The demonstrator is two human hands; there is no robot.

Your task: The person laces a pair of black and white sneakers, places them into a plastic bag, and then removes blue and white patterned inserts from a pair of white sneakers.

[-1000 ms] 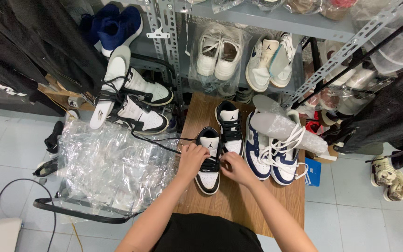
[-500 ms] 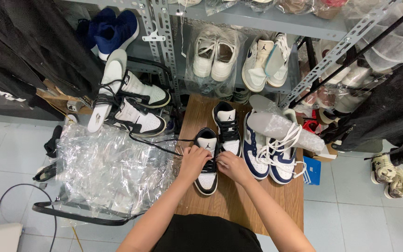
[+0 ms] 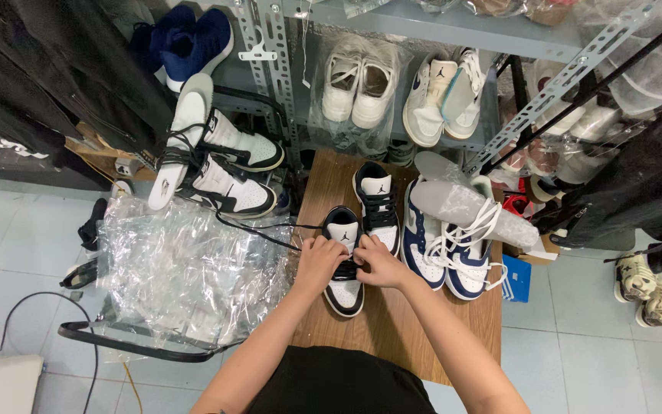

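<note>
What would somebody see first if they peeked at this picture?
Two hands, the left hand and right hand, meet over the laces of a black-and-white sneaker on a small wooden table. Its mate stands just behind it, with a navy-and-white pair with loose white laces to the right. A big heap of crinkly clear plastic fills the left.

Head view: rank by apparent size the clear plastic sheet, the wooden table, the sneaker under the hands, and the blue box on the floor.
1. Clear plastic sheet and wooden table: too alike to rank, the table being partly covered.
2. Black-and-white sneaker, under both hands.
3. Blue box, partly hidden and farther from the camera.
</note>
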